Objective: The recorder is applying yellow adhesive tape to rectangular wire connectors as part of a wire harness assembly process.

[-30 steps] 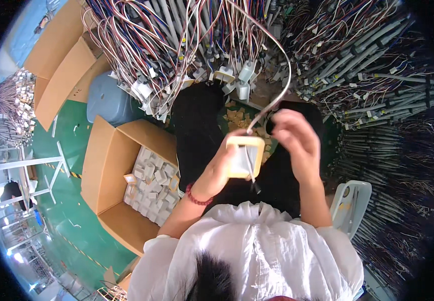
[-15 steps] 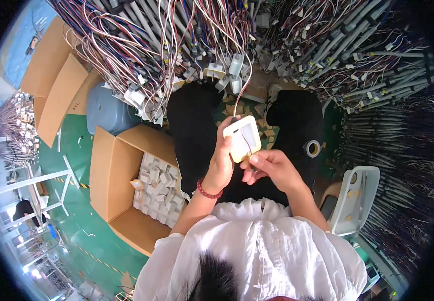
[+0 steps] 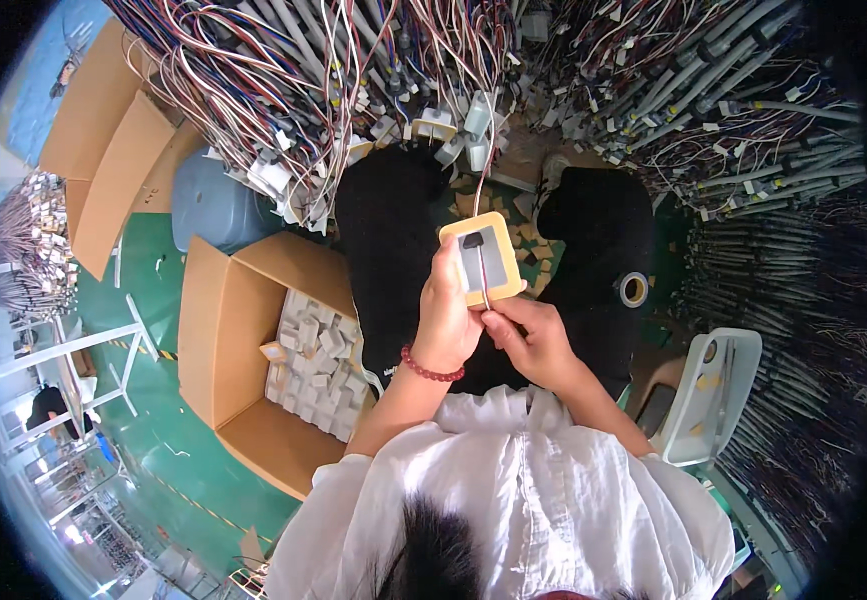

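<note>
We hold small square pad [image 3: 484, 259] over lap – left hand [image 3: 446, 318] grips its edge. Right hand [image 3: 531, 340], raised 1 s ago, now lower, pinching thin wire [image 3: 482, 290] at pad – wire seating seems underway, we reckon.

An open brown cardboard box [image 3: 253, 350] stands on the green floor, filled with small white packets [image 3: 315, 352]. Far beyond this box, two more brown cartons [image 3: 113, 160] stand open. Near the box, the left hand holds a small yellow-edged square pack [image 3: 483, 258].
</note>
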### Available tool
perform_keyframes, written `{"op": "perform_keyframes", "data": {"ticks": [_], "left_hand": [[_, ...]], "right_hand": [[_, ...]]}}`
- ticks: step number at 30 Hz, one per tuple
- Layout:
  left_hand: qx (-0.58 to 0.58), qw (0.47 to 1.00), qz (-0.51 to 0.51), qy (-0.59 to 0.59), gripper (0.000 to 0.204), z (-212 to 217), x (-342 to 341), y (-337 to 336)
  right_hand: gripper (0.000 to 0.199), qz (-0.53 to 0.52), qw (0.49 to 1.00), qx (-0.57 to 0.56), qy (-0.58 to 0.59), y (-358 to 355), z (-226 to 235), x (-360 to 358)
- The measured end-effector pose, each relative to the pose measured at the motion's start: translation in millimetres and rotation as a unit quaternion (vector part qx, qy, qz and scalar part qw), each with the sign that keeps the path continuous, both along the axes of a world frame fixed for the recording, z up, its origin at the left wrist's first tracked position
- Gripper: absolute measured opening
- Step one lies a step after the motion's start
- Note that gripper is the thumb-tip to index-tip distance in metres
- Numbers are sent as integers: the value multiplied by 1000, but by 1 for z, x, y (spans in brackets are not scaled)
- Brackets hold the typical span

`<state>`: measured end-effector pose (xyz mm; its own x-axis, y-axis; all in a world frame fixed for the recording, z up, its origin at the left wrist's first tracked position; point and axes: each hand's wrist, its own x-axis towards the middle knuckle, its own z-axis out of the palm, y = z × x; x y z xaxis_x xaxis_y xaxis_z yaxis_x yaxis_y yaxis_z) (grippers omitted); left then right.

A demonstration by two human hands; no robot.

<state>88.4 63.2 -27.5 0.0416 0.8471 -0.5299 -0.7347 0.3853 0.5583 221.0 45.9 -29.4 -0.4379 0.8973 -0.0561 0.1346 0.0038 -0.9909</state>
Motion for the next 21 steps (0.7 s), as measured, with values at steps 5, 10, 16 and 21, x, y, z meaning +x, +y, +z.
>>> {"op": "perform_keyframes", "data": {"ticks": [5,10,16,21], "left_hand": [[-6,1000,-1,-26,51,0,-3,0],[-20,999,-22,-28,52,4,-5,1],[120,982,-49,136,53,7,-3,-10],[335,876,-119,325,45,1,-17,-13]], "right_hand": [[19,5,990,139,-1,3,-4,-4],[19,2,980,195,-23,2,-4,-4],[19,15,987,-137,85,-4,7,5],[22,76,996,-46,-12,13,10,37]]}}
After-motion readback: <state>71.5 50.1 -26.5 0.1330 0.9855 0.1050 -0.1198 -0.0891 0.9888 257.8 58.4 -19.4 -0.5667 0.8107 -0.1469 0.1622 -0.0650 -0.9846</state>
